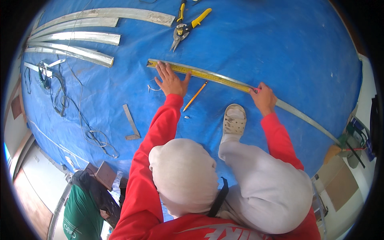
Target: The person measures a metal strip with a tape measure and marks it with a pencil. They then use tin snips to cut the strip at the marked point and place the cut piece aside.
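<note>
My left hand rests with spread fingers on the yellow tape blade near its hooked end, laid along a long metal strip. My right hand is wrapped round a pink tape measure, partly hidden, at the blade's other end. A yellow pencil lies just below the blade. Above my hands lie yellow-handled snips. A metal square lies to the left of my left arm.
I crouch on a blue tarp, one clog near my right hand. Metal channels lie upper left, above a corded tool and loose cables. Dark bundles and green fabric are at lower left; green-and-dark items at the right edge.
</note>
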Demonstrator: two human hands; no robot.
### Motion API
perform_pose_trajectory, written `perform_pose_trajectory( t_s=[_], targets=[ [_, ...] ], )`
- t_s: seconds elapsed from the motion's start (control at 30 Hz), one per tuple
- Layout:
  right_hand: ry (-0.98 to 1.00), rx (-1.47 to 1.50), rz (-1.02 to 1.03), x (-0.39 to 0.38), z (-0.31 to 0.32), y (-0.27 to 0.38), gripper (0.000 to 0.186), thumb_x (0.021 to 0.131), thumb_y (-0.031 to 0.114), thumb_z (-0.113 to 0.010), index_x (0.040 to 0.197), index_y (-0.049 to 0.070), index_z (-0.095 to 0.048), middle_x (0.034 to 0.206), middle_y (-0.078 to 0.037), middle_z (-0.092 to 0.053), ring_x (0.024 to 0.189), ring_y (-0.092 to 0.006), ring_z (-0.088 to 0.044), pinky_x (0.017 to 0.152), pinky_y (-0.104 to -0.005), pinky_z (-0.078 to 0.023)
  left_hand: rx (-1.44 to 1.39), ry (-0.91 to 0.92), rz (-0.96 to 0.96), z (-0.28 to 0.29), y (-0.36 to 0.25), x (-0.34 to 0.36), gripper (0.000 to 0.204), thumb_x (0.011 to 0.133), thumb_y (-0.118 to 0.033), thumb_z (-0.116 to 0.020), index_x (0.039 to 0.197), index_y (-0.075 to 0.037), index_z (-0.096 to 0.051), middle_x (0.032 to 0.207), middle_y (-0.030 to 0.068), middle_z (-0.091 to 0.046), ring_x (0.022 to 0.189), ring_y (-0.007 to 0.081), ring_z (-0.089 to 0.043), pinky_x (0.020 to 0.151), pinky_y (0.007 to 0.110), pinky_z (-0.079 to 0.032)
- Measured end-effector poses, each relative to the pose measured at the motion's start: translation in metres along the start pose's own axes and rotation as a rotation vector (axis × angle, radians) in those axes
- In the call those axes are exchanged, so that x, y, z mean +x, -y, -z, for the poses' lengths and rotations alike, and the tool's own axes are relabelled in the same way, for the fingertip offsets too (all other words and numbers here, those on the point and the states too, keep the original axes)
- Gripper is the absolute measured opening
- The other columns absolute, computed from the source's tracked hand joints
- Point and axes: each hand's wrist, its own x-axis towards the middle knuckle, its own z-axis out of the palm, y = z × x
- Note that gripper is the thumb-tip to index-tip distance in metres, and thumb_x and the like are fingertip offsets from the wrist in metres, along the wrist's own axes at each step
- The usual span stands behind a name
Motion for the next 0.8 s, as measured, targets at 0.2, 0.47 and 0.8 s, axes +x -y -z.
perform_pose_trajectory(
  t_s=[0.2,0.47,0.8],
  targets=[
    [-0.02,-0.003,0.028,-0.001,-0.003,-0.001,0.037,0.088,0.041,-0.077,0.1,0.008,-0.067,0.098,-0.016,-0.072,0.093,-0.0399,-0.071,0.079,-0.0532,-0.054,-0.01,0.015,0.014,0.005,-0.002,0.001,0.105,0.086,-0.069,-0.069,0.156,0.003,-0.037,0.171,0.0231,-0.018,0.162,0.0358,-0.009,0.124,0.065,-0.017],
    [-0.025,-0.02,0.052,-0.003,-0.003,0.003,0.035,0.088,0.039,-0.076,0.102,0.007,-0.067,0.1,-0.017,-0.071,0.093,-0.0404,-0.071,0.08,-0.0536,-0.055,-0.146,-0.073,-0.005,0.008,-0.001,0.0,0.091,0.085,-0.054,-0.078,0.15,0.0,-0.043,0.167,0.0238,-0.027,0.159,0.039,-0.016,0.124,0.062,-0.02],
    [-0.007,0.0,0.063,0.0,-0.005,0.0,0.034,0.089,0.038,-0.075,0.1,0.007,-0.066,0.1,-0.017,-0.07,0.094,-0.0399,-0.071,0.081,-0.0542,-0.054,-0.239,0.355,-0.26,-0.005,0.008,-0.101,0.048,0.083,-0.03,-0.082,0.122,-0.011,-0.061,0.109,0.015,-0.065,0.103,0.038,-0.067,0.083,0.05,-0.055]
  ],
)
